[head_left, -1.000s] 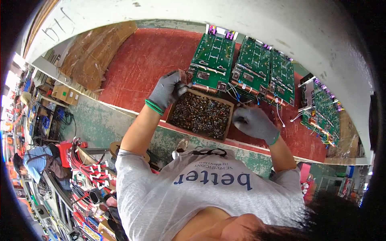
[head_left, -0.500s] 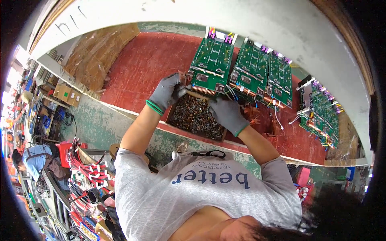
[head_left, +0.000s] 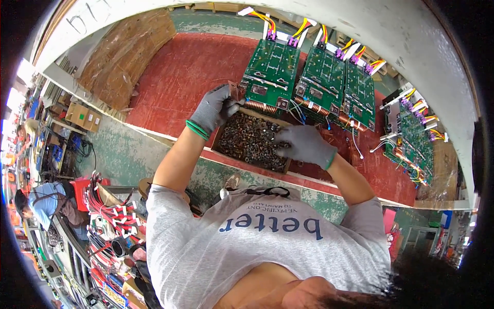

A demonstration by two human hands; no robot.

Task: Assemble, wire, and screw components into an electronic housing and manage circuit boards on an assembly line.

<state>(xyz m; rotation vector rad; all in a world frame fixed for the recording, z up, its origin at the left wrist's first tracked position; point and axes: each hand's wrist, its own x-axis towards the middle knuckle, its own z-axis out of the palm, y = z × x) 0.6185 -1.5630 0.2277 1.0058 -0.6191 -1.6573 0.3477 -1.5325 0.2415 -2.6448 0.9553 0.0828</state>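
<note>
My gloved left hand is closed at the left edge of the nearest green circuit board. Its fingers pinch a small flat copper piece that stands up beside the board. A shallow box full of small metal nuts and similar hardware sits in front of that board. Over the box's right side, my gloved right hand reaches down with bent fingers, the tips among the hardware. Whatever lies between those fingertips is hidden. Copper coils run along the board's near edge.
More green boards with coils and coloured wires stand to the right, one set apart. The red tabletop stretches left to a brown sheet. A pale beam arches across the far side. Another person is at far left.
My right hand has moved from near the board's front corner down and right, its fingertips now in the box. My left hand keeps the copper piece at the board's edge. The view has shifted slightly.
</note>
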